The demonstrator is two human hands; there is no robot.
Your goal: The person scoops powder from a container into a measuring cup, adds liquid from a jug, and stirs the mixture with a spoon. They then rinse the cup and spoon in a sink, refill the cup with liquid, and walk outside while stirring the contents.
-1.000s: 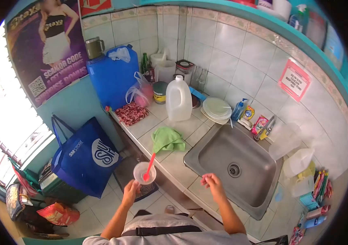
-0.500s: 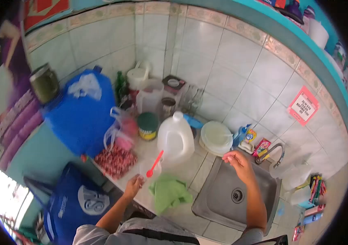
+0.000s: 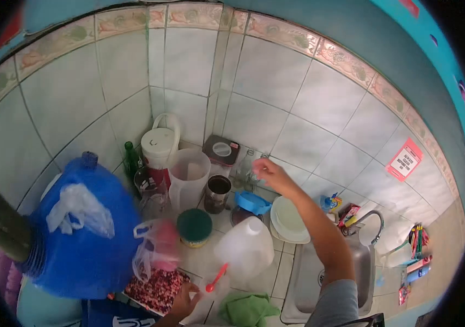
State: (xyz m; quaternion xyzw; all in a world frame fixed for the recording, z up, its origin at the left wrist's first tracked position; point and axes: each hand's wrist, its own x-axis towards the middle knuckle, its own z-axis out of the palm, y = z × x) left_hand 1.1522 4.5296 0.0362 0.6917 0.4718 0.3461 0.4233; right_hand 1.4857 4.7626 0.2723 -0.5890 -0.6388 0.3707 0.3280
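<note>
My right hand (image 3: 272,173) is raised over the back of the counter, in front of the clear glass bottles (image 3: 245,168). Its fingers are loosely bent and apart, with nothing seen in them. Low on the left, my left hand (image 3: 185,300) has its fingers curled together at the edge of the red-speckled mat (image 3: 153,289). What they pinch, if anything, I cannot make out. Right beside them a red spoon (image 3: 218,277) leans in a clear container that barely shows. Behind the spoon stands a white plastic jug (image 3: 246,248), and a green cloth (image 3: 249,309) lies in front.
A big blue water jug (image 3: 82,261) fills the left side. Near the corner stand a clear pitcher (image 3: 189,180), a dark metal cup (image 3: 218,194), a green-lidded jar (image 3: 194,228) and a blue-handled item (image 3: 252,203). Plates (image 3: 290,220) sit by the steel sink (image 3: 360,272).
The view has tilted up and moved nearer the corner. My right hand has gone from above the sink to the glass bottles at the back. My left hand stays close to the red spoon.
</note>
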